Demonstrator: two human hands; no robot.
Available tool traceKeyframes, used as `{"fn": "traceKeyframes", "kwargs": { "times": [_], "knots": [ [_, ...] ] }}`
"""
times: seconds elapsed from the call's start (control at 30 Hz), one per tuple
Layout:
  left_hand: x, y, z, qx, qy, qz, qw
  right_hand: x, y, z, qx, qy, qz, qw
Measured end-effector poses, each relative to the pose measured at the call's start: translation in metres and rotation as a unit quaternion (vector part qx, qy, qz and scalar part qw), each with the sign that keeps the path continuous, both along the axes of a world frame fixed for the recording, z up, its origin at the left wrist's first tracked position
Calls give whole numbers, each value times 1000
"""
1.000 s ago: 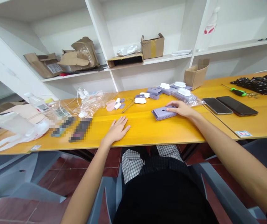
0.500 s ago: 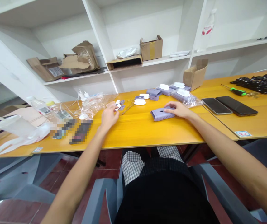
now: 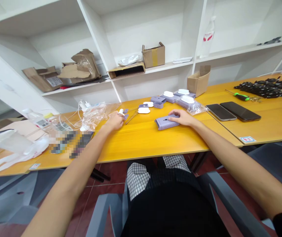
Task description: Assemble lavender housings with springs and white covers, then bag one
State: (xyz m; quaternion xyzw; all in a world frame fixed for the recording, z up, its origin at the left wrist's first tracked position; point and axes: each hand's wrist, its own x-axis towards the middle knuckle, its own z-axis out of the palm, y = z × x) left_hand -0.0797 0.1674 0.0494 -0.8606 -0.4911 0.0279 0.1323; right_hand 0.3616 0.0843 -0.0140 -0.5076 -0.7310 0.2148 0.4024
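My right hand [image 3: 183,118] grips the end of a light-purple plastic housing [image 3: 165,123] lying on the table, thumb over its top near a small dark slot. Farther left, my left hand [image 3: 115,121] is closed, fingers curled at a small white plastic part [image 3: 121,112]; the fingertips are partly hidden. Beside it are small purple pieces [image 3: 126,116] and long thin springs [image 3: 132,116]. Behind lie a white oval cap [image 3: 144,111], a short purple ring-like piece [image 3: 158,105] and several more purple housings [image 3: 168,98] with white caps, one in clear plastic wrap.
Clear plastic bags [image 3: 95,115] and a white cable lie left, near bottles [image 3: 38,120] and a plastic cup [image 3: 10,140]. Two phones [image 3: 240,111], a green-handled screwdriver [image 3: 241,96] and a heap of black parts [image 3: 266,88] are right. A cardboard box [image 3: 198,80] stands behind.
My left hand has closed in over the small white parts. My right hand stays on the purple housing. The camera view has shifted slightly.
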Motion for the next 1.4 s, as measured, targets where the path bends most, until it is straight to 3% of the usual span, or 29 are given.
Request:
{"fn": "traceKeyframes", "kwargs": {
  "times": [0.27,0.4,0.47,0.5,0.57,0.67,0.8,1.0,1.1,1.4],
  "knots": [
    [19,9,6,18,-28,95,995,-2,-12,10,-14,-36,6,999],
    [22,0,11,19,-51,99,994,-2,-21,10,-26,-79,37,996],
    [29,-14,9,13,-142,72,987,-6,-30,9,-15,-132,48,990],
    [36,-24,6,-6,-225,48,973,-10,-36,9,-2,-154,50,987],
    [55,-49,-2,-115,-379,0,918,-20,-50,9,19,-179,45,983],
    [87,-92,-18,-261,-470,-26,843,-35,-73,10,12,-207,0,978],
    [112,-131,-35,-265,-526,-14,808,-45,-97,8,33,-193,-7,981],
    [115,-139,-46,-294,-596,-3,747,-44,-109,9,74,-125,39,989],
    [113,-142,-50,-305,-599,-24,740,-43,-110,9,71,-116,29,990],
    [108,-155,-53,-260,-584,-65,766,-39,-112,7,77,-94,65,990]
  ]
}}
